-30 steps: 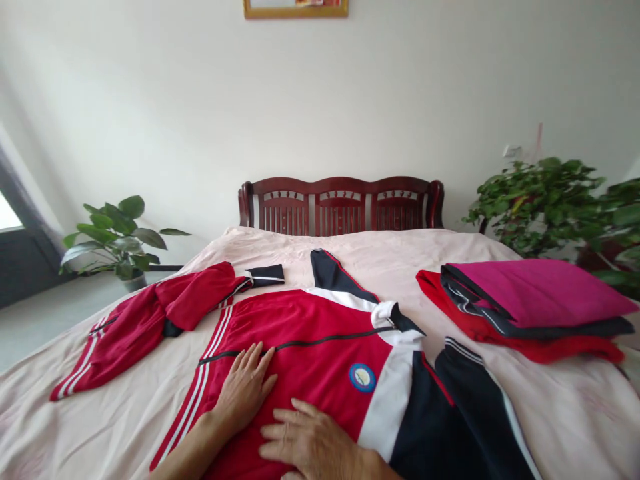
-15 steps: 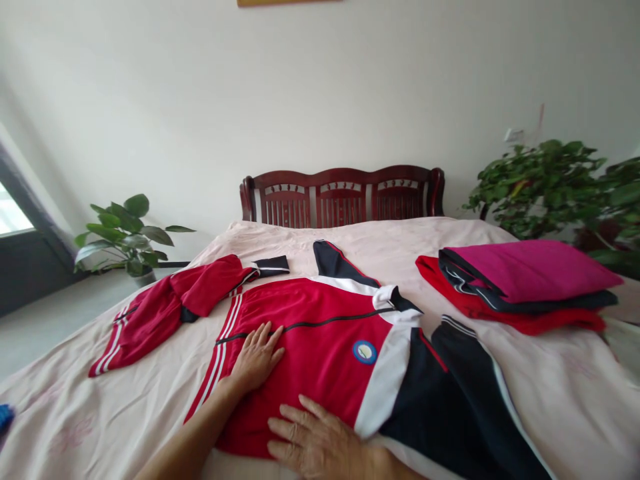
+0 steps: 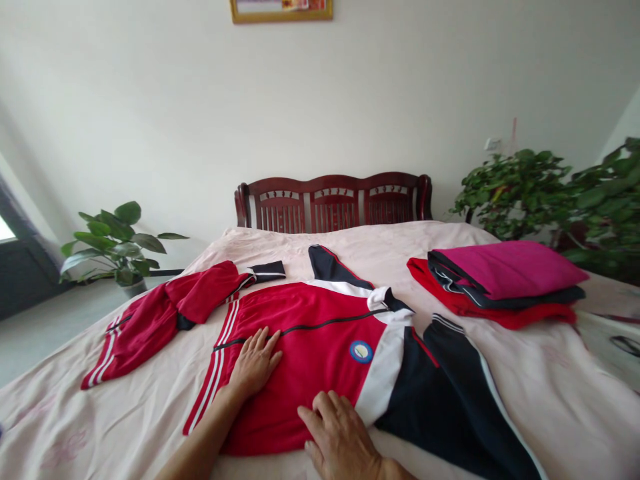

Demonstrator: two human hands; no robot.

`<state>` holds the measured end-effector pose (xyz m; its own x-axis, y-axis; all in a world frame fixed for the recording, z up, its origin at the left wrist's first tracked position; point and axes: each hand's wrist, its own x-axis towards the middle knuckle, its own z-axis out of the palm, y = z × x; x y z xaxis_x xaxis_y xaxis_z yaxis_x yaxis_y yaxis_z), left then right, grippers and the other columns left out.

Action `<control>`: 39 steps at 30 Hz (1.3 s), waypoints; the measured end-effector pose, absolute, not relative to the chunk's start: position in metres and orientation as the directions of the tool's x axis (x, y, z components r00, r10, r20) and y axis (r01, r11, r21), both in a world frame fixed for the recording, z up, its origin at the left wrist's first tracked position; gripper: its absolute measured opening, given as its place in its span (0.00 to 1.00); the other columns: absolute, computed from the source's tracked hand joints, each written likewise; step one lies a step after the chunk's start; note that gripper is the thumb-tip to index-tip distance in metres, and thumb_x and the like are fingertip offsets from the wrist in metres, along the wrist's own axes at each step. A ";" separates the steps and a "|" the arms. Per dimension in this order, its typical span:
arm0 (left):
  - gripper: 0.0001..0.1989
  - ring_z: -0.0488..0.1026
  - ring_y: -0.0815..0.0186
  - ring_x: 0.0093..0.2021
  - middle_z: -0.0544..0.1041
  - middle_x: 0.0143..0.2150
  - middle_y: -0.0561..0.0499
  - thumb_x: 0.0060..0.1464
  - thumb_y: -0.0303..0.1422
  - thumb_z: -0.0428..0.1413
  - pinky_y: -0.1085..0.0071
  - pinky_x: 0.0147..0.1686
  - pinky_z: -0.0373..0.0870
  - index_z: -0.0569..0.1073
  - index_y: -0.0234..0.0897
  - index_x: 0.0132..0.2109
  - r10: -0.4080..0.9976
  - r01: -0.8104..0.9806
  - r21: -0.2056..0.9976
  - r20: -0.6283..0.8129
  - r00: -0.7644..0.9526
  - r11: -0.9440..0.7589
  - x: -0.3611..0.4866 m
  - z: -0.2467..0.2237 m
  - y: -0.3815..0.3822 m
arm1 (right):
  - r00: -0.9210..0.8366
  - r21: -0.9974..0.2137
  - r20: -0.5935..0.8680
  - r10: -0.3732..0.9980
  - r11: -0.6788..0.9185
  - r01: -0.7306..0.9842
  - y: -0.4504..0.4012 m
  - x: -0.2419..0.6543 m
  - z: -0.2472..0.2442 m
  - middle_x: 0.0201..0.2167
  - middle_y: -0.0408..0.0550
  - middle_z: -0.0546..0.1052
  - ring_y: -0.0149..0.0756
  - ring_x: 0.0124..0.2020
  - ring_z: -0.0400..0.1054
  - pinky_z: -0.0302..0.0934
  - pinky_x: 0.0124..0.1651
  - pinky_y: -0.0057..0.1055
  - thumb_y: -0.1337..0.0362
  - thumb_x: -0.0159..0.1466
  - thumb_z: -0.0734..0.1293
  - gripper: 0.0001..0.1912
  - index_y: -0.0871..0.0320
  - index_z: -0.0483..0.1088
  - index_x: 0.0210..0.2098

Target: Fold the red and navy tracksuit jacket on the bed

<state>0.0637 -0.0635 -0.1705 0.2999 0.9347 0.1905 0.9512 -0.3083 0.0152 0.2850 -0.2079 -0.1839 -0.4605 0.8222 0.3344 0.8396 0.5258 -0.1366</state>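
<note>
A red, white and navy track jacket lies spread on the bed, zipped, with a round blue badge on its chest. My left hand rests flat on its red front near the black zip line, fingers apart. At the jacket's near edge my right hand presses flat on the red cloth. Its navy sleeve runs toward the lower right. Left of the jacket lies a crumpled pair of red trousers with white stripes.
A folded stack of magenta, navy and red clothes sits at the right of the bed. A dark wooden headboard stands at the far end. Potted plants stand at left and right. A framed picture hangs on the wall.
My right hand has shifted a little to the right and turned fingers forward on the jacket's near edge. My left hand stays flat on the red front. The view has tilted slightly.
</note>
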 end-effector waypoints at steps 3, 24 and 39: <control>0.28 0.53 0.56 0.72 0.59 0.72 0.43 0.66 0.45 0.44 0.57 0.68 0.51 0.59 0.45 0.69 0.933 0.953 0.008 0.207 0.296 -0.304 0.064 -0.173 -0.063 | -0.569 -0.100 0.273 0.776 0.611 0.785 -0.204 0.292 -0.178 0.41 0.48 0.73 0.43 0.42 0.65 0.64 0.43 0.38 0.53 0.60 0.69 0.20 0.51 0.70 0.50; 0.28 0.53 0.57 0.72 0.58 0.72 0.43 0.65 0.41 0.44 0.56 0.69 0.50 0.59 0.44 0.70 0.946 0.958 -0.029 0.152 0.287 -0.286 0.063 -0.175 -0.060 | -0.239 0.043 -0.038 0.970 0.241 0.970 -0.161 0.411 -0.099 0.46 0.58 0.77 0.50 0.46 0.74 0.68 0.47 0.45 0.68 0.68 0.56 0.17 0.59 0.75 0.46; 0.28 0.53 0.57 0.72 0.58 0.72 0.44 0.65 0.42 0.45 0.54 0.69 0.51 0.59 0.45 0.69 0.940 0.956 0.014 0.190 0.285 -0.293 0.060 -0.180 -0.059 | -0.074 0.046 0.172 0.982 0.067 0.997 -0.099 0.440 -0.171 0.70 0.62 0.52 0.55 0.71 0.44 0.43 0.69 0.54 0.51 0.70 0.55 0.34 0.65 0.55 0.69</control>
